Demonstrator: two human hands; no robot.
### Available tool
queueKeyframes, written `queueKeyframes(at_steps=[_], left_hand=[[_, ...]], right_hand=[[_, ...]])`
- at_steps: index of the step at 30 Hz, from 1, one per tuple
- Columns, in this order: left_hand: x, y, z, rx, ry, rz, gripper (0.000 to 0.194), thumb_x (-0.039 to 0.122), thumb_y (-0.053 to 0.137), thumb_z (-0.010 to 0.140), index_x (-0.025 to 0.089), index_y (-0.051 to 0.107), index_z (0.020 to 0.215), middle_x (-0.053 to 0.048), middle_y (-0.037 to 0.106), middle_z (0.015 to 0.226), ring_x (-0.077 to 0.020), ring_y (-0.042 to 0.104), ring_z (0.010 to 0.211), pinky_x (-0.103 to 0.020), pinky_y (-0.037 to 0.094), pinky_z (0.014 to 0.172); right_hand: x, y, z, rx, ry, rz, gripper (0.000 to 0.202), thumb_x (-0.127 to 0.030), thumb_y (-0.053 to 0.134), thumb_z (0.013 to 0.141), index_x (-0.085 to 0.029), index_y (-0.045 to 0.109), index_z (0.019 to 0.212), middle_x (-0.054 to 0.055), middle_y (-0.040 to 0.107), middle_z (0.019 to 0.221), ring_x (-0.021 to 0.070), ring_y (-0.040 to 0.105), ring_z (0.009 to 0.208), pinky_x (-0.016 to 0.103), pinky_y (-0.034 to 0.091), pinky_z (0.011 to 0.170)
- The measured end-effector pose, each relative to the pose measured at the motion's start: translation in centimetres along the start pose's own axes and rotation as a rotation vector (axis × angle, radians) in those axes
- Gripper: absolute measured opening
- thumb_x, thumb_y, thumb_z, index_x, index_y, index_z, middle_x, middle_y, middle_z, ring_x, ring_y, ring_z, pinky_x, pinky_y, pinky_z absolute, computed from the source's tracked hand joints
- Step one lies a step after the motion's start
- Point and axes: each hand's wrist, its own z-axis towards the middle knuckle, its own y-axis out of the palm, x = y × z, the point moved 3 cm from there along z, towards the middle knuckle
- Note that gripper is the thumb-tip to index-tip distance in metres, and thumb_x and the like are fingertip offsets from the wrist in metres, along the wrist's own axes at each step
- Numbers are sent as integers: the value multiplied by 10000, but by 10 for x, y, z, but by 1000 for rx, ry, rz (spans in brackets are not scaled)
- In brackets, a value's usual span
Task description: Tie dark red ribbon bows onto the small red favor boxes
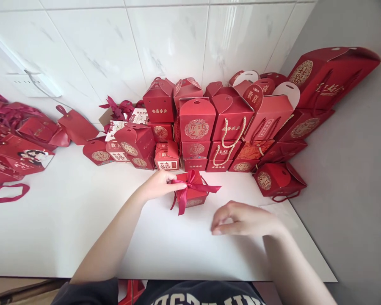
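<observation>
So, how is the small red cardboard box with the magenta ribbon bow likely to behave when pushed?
The small red box would probably slide rather than roll, as its sides look flat. Its crisp-edged walls suggest stiff card, likely to keep their shape. The magenta ribbon bow looks floppy; its tails drape and may trail.

bright | glare on tiles (174,46) | soft shadows on table (158,254) | edges stretched

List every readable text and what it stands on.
"安居乐业": box atop left stack.
"乔迁之喜": top central box.
"歡喜": rounded flap.
"囍": large far-right box, white label.
Shirt lettering: cut off.
Ribboned box: too small.
Other writing: blurred or covered.
</observation>
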Motion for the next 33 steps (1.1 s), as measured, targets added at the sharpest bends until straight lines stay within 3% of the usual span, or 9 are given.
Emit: queueKeyframes(at_steps=[2, 5, 7, 12, 18, 23, 27, 31, 33], left_hand=[[0, -6, -3, -17, 17, -69, 425, 579, 580, 805, 166, 638, 723, 9, 559, 665, -127, 472, 615, -253, 333, 580], [2, -9, -2, 119, 48, -54, 356, 535, 587, 825, 189, 649, 877, 18, 541, 709, -129, 480, 647, -253, 360, 614], [3, -7, 1, 237, 93, -29, 305, 480, 618, 819, 214, 638, 967, 15, 555, 785, -133, 499, 692, -258, 393, 659], [3, 10, 8, 272, 190, 39, 161, 359, 653, 797, 200, 670, 819, -16, 583, 898, -157, 568, 801, -300, 450, 780], [-5, 20, 1, 351, 158, 62, 153, 362, 678, 786, 222, 697, 845, -21, 568, 909, -182, 590, 853, -338, 474, 830], [-8, 23, -3, 442, 187, 89, 160, 355, 704, 772, 211, 671, 835, -22, 565, 902, -188, 578, 860, -345, 470, 833], [-10, 24, -1, 319, 218, 34, 161, 383, 702, 785, 221, 703, 787, -12, 522, 865, -170, 567, 827, -326, 463, 816], [-6, 25, -3, 124, 298, -37, 144, 371, 679, 811, 234, 716, 835, -9, 505, 878, -156, 561, 842, -310, 457, 842], [-4, 24, -7, 96, 340, -80, 137, 330, 654, 831, 231, 696, 915, -14, 535, 922, -152, 560, 869, -305, 450, 864]], right_hand=[[2, -22, -10, -2, 95, 87, 331, -469, 566, 898, -175, 713, 866, 58, 721, 822, 188, 659, 752, 289, 501, 704], [6, -45, -3, 416, 98, 131, 477, -570, 469, 921, -151, 668, 813, 72, 699, 734, 174, 639, 675, 300, 502, 682], [7, -41, 11, 529, 101, 193, 541, -622, 413, 922, -149, 652, 813, 72, 691, 709, 166, 629, 628, 298, 492, 642], [6, -17, 34, 459, 77, 210, 540, -647, 433, 901, -166, 618, 740, 45, 662, 687, 152, 602, 599, 285, 461, 603], [14, -16, 36, 522, 92, 188, 408, -610, 538, 869, -202, 550, 853, 14, 644, 786, 151, 597, 676, 287, 466, 639], [32, -11, 42, 322, 69, 372, 406, -576, 576, 860, -186, 507, 774, -9, 573, 668, 121, 544, 596, 249, 424, 558], [38, -25, 42, 268, 62, 312, 381, -552, 574, 871, -181, 522, 798, 2, 582, 712, 126, 537, 641, 255, 420, 591], [24, -49, 46, 535, -20, 78, 365, -550, 472, 925, -199, 563, 886, 23, 598, 881, 169, 553, 833, 318, 438, 796], [15, -54, 52, 584, -52, -32, 375, -547, 451, 935, -201, 591, 897, 34, 591, 941, 186, 550, 910, 339, 416, 879]])
